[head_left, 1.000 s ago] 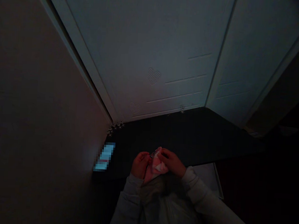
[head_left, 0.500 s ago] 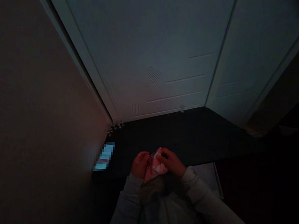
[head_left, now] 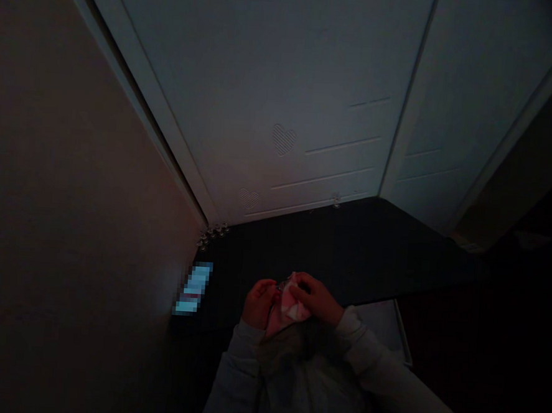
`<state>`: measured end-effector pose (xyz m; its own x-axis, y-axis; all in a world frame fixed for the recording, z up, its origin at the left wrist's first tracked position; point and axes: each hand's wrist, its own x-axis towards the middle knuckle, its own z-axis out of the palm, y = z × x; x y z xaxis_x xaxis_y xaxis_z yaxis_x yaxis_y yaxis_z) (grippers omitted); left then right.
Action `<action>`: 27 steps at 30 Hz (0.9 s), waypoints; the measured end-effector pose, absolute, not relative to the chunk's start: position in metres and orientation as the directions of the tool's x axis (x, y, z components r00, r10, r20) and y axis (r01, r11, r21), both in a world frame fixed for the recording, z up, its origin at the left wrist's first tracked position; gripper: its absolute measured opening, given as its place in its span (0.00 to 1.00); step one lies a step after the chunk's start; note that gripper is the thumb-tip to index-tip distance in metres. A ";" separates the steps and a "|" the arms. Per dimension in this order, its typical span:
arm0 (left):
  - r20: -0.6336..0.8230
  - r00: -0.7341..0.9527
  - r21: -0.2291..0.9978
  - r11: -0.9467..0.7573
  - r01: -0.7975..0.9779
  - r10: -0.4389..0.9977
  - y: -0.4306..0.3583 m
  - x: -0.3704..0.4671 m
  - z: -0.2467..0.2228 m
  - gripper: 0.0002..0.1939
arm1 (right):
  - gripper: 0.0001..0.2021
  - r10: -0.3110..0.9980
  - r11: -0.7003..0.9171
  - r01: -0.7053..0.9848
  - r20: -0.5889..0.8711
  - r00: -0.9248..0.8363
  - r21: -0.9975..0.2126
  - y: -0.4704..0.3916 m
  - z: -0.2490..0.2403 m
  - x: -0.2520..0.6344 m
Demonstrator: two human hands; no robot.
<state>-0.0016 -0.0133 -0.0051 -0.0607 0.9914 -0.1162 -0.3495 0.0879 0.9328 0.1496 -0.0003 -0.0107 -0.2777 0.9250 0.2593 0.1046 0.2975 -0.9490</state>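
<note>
In dim light, a pink and white cloth [head_left: 293, 304] is bunched between my hands, above the dark table's front edge. My right hand [head_left: 316, 296] is closed, thumb and fingers pinching the cloth's upper part. My left hand [head_left: 257, 304] has its fingers curled at the cloth's left side. Between the fingertips of both hands sits a small shiny object [head_left: 280, 286], partly covered by the cloth; its kind cannot be made out. My left fingers seem to grip it.
Several small shiny pieces [head_left: 212, 232] cluster at the left back corner of the dark table [head_left: 348, 248]. Another small shiny piece [head_left: 336, 200] stands by the white panel [head_left: 245, 105]. A lit, blurred-out screen [head_left: 193, 288] leans at left. A pale flat tray-like thing [head_left: 383, 328] lies at right.
My right fingers and the cloth have shifted slightly, and the cloth's folds around the small shiny object look different. My left hand stays in almost the same place.
</note>
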 end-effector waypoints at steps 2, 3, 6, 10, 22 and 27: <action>-0.118 -0.030 0.922 0.098 -0.375 0.993 -0.013 -0.002 -0.004 0.15 | 0.09 0.930 0.293 0.119 0.254 -0.264 -0.949 -0.001 -0.010 0.149; -0.119 -0.014 0.916 0.104 -0.388 0.993 -0.014 -0.002 -0.004 0.15 | 0.08 0.931 0.291 0.117 0.253 -0.261 -0.950 -0.001 -0.011 0.149; -0.122 -0.007 0.911 0.109 -0.397 0.992 -0.014 -0.001 -0.004 0.15 | 0.08 0.932 0.283 0.088 0.252 -0.260 -0.955 0.000 -0.013 0.147; -0.110 0.001 0.923 0.102 -0.372 0.994 -0.013 -0.003 -0.007 0.14 | 0.10 0.941 0.228 -0.005 0.221 -0.256 -0.974 0.000 -0.015 0.147; -0.131 -0.013 0.916 0.116 -0.385 0.991 -0.013 -0.002 -0.005 0.16 | 0.10 0.951 0.164 -0.066 0.176 -0.255 -0.984 0.001 -0.015 0.148; -0.136 -0.018 0.913 0.118 -0.391 0.991 -0.013 -0.001 -0.005 0.16 | 0.11 0.955 0.174 -0.022 0.175 -0.240 -0.984 0.001 -0.013 0.147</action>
<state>-0.0013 -0.0128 -0.0046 -0.0181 0.9906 -0.1357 -0.3906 0.1179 0.9130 0.1468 0.0006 -0.0130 -0.2397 0.9550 0.1745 -0.0223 0.1743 -0.9844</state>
